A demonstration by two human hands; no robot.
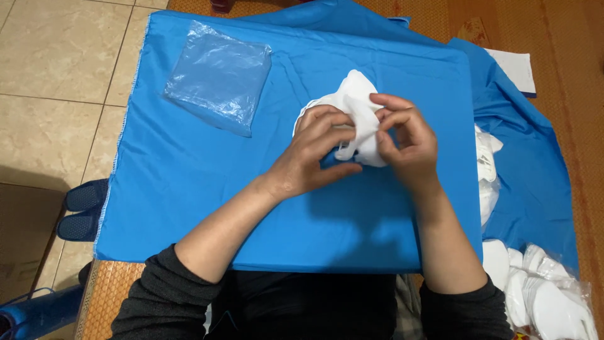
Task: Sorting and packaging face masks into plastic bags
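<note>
Two bare hands, one white fabric mask (360,101) held, one clear plastic bag (217,77) left of it, two dark blue slippers (83,208).

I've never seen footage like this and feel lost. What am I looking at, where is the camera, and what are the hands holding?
This single picture comes from a camera worn on a person's head, looking down at their own bare hands. No machine is involved. The left hand and right hand together hold a white face mask over a blue cloth spread on a flat surface. On the cloth's far left lies a clear plastic bag. At the right edge sit more white masks, some in a clear bag.
</note>
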